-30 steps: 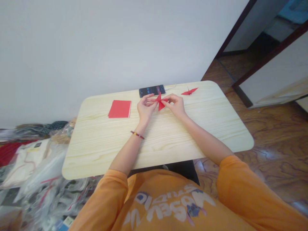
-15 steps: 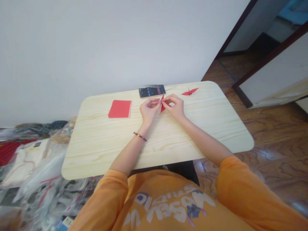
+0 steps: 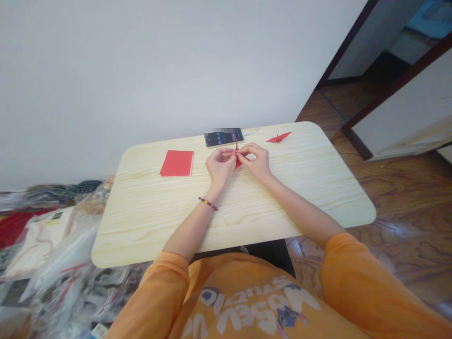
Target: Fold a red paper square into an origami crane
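While hands (image 3: pixel 219 167) (image 3: pixel 260 164) pinch paper (image 3: pixel 238 163), bags (image 3: pixel 68 247), clothes (image 3: pixel 38 241) inside

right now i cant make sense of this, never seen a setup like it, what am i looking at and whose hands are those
There is no machine here: a person works with two bare hands, seen by a camera worn on their own head, looking forward and down. The left hand and right hand pinch a small piece of folded red paper between them. On the pale table lie a stack of red square sheets to the left, a lit phone beyond the hands, and a folded red paper bird to the right.
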The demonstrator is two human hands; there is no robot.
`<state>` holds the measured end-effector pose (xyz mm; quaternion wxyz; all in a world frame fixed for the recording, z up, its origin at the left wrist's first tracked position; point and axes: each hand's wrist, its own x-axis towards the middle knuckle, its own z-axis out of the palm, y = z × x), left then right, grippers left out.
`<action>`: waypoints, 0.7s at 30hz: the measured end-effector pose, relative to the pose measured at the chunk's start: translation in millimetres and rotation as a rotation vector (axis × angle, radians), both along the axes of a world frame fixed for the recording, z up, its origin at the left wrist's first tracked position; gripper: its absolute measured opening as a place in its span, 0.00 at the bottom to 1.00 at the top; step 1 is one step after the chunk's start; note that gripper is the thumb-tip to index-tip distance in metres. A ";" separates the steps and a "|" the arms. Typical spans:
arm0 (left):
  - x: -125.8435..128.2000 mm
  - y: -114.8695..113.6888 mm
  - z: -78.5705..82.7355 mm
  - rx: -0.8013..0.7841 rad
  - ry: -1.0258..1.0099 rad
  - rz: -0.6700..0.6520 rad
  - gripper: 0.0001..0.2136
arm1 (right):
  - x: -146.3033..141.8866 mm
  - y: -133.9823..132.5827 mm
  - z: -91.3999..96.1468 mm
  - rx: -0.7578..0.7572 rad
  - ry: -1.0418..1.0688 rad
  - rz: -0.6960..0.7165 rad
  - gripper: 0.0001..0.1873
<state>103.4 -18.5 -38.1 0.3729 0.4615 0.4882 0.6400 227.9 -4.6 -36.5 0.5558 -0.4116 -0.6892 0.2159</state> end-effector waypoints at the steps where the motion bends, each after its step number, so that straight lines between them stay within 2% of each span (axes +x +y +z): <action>1: 0.0 0.4 -0.6 -0.002 -0.003 0.006 0.05 | -0.1 0.6 -1.0 0.020 0.002 0.006 0.04; 10: -0.4 -0.1 2.1 -0.022 -0.013 0.023 0.06 | -0.5 0.4 -1.7 0.046 0.001 0.029 0.05; 18: 2.0 -2.2 2.7 -0.018 -0.112 -0.051 0.13 | -0.4 4.2 -5.8 -0.113 0.182 0.024 0.04; 21: 2.2 -2.5 1.9 -0.023 -0.129 -0.062 0.14 | -0.5 5.1 -7.4 -0.129 0.216 0.035 0.04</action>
